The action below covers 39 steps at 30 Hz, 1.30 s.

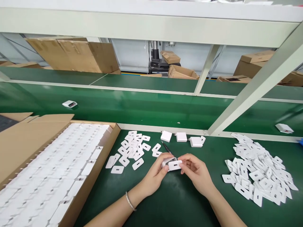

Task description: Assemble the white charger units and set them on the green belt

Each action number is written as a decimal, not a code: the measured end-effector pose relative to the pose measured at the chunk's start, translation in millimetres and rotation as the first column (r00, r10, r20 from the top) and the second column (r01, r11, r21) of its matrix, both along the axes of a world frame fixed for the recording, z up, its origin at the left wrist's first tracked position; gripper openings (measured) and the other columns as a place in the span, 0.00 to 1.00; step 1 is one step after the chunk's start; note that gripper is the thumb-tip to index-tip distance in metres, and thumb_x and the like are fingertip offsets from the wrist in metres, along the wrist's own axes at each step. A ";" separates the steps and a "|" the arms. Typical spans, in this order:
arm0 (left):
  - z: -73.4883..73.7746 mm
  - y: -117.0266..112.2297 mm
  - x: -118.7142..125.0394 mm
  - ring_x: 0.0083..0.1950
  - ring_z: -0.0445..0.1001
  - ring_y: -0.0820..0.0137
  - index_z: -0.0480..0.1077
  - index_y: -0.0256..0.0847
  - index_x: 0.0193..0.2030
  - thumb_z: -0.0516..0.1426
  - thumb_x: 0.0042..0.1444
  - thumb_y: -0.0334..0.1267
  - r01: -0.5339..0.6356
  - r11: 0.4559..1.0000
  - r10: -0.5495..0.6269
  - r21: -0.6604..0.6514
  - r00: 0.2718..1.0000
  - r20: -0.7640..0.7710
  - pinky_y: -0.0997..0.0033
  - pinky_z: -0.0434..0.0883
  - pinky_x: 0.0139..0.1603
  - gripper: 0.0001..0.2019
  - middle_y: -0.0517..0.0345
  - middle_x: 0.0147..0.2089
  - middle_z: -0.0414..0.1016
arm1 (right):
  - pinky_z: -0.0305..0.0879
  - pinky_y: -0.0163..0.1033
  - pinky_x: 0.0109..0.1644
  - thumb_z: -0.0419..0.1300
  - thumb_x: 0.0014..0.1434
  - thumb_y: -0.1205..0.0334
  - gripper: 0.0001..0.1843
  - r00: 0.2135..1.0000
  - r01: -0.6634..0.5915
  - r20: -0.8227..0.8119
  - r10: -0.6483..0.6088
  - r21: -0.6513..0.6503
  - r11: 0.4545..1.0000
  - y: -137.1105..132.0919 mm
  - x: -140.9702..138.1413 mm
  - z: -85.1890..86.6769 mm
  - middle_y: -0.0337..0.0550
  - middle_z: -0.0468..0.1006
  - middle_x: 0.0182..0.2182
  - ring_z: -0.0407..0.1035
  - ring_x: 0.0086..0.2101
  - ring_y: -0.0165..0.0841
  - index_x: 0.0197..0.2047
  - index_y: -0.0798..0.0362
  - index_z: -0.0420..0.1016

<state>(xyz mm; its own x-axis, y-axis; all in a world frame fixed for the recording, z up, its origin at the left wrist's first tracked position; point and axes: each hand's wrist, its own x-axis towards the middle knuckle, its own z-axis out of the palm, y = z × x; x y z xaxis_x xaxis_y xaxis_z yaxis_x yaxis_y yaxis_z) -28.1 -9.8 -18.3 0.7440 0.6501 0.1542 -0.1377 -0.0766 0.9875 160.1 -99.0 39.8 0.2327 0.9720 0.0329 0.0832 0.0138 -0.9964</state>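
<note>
My left hand (156,175) is closed around a white charger body (167,161), held just above the green mat (170,201). My right hand (196,171) pinches a small white flat cover piece (175,165) against the charger's end. A thin dark tool (166,147) lies on the mat just beyond my fingers. Three white chargers (181,136) sit in a row further back.
An open cardboard box (94,176) full of white chargers fills the left. Piles of several flat white pieces lie at centre-left (133,149) and at right (258,171). A green conveyor belt (142,107) behind carries two chargers (69,103), (284,128). A slanted frame post (251,91) rises at right.
</note>
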 end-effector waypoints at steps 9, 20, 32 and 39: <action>1.8 -0.8 2.1 0.59 0.71 0.54 0.69 0.48 0.60 0.57 0.69 0.52 0.031 0.998 -0.030 0.050 0.999 -0.023 0.56 0.71 0.60 0.18 0.46 0.59 0.69 | 0.71 0.36 0.32 0.65 0.65 0.50 0.12 0.998 -0.002 0.065 -0.001 0.052 0.999 0.4 -12.7 -8.0 0.37 0.71 0.31 0.69 0.27 0.29 0.38 0.50 0.78; 7.5 -5.0 2.0 0.66 0.63 0.53 0.71 0.50 0.59 0.50 0.72 0.55 0.015 0.997 -0.017 0.075 0.999 0.029 0.51 0.69 0.65 0.19 0.47 0.62 0.61 | 0.67 0.37 0.37 0.57 0.71 0.46 0.19 0.977 -0.094 0.183 0.108 -0.079 0.992 -1.5 -19.5 -21.5 0.36 0.70 0.34 0.66 0.32 0.32 0.58 0.46 0.65; 8.7 4.0 -2.7 0.55 0.69 0.58 0.66 0.50 0.69 0.42 0.76 0.52 0.020 0.964 0.009 0.267 0.994 -0.107 0.55 0.69 0.60 0.24 0.48 0.54 0.70 | 0.67 0.38 0.36 0.56 0.70 0.41 0.21 0.993 -0.097 0.071 0.097 -0.006 0.995 6.2 -22.5 -38.0 0.38 0.73 0.33 0.69 0.34 0.35 0.56 0.47 0.67; 7.6 5.4 -2.2 0.50 0.71 0.60 0.71 0.45 0.64 0.45 0.75 0.53 -0.021 0.946 0.060 0.323 0.992 -0.112 0.59 0.72 0.52 0.23 0.49 0.48 0.71 | 0.66 0.38 0.35 0.54 0.71 0.38 0.22 0.991 -0.115 0.069 0.115 -0.003 0.993 6.5 -24.7 -37.2 0.39 0.73 0.34 0.67 0.32 0.34 0.57 0.44 0.66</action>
